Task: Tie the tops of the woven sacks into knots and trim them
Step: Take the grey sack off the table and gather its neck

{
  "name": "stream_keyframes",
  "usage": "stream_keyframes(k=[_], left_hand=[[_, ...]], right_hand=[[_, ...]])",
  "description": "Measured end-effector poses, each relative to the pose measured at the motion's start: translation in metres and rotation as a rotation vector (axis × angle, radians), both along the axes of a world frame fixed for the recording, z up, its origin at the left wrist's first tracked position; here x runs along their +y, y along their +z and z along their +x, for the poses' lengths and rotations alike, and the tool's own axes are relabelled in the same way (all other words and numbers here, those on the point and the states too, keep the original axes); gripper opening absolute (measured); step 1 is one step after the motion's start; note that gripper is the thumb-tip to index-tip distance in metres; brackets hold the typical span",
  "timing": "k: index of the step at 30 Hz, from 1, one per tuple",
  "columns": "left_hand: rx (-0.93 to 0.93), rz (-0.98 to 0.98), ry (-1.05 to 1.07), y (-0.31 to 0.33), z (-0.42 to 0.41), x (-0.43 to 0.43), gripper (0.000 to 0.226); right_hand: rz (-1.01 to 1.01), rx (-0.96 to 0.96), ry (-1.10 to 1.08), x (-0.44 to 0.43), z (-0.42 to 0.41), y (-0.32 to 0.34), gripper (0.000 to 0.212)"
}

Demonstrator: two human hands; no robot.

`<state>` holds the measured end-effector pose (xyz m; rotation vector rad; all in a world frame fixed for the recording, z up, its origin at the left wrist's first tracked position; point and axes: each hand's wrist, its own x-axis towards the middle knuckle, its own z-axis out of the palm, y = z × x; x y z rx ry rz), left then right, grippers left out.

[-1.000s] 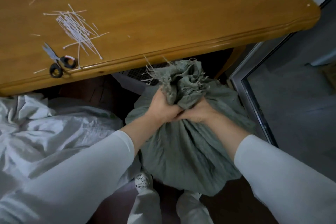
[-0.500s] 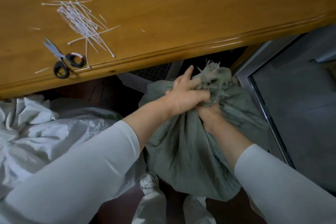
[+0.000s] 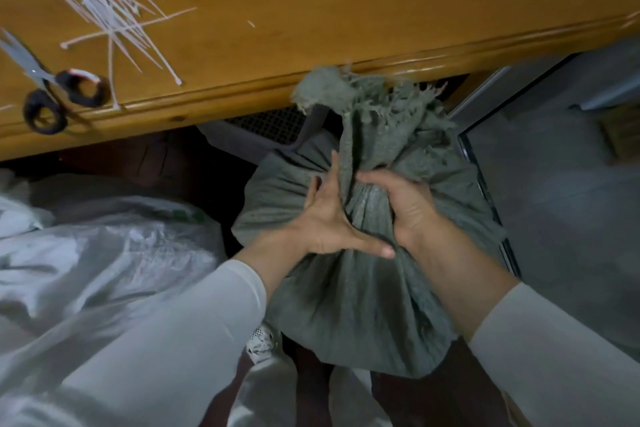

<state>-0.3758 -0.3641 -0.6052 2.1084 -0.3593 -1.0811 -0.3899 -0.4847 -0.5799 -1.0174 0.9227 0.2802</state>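
One head view: my right hand (image 3: pixel 405 208) clamps the gathered neck of the green woven sack (image 3: pixel 346 305) standing just below the table edge (image 3: pixel 242 92), my left hand (image 3: pixel 329 218) lies flat-fingered against it, so I'd keep that choke tight and low while looping the frayed top (image 3: pixel 367 97) through.

The right hand (image 3: pixel 405 208) hides its fingers behind the green sack (image 3: pixel 346 305). The left edge cuts the scissors (image 3: pixel 41 74) at a blade tip; the top edge cuts the white ties (image 3: pixel 90 0).
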Motion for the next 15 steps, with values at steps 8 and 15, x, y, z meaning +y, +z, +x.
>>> stream_keyframes(k=[8,15], left_hand=[[-0.194,-0.118,0.291,-0.007,-0.005,-0.025,0.119],[-0.05,-0.133,0.622,-0.031,-0.011,-0.05,0.076]], right_hand=[[-0.022,0.084,0.079,0.0,0.024,-0.012,0.046],[-0.082,0.086,-0.062,0.003,0.034,-0.015,0.083]])
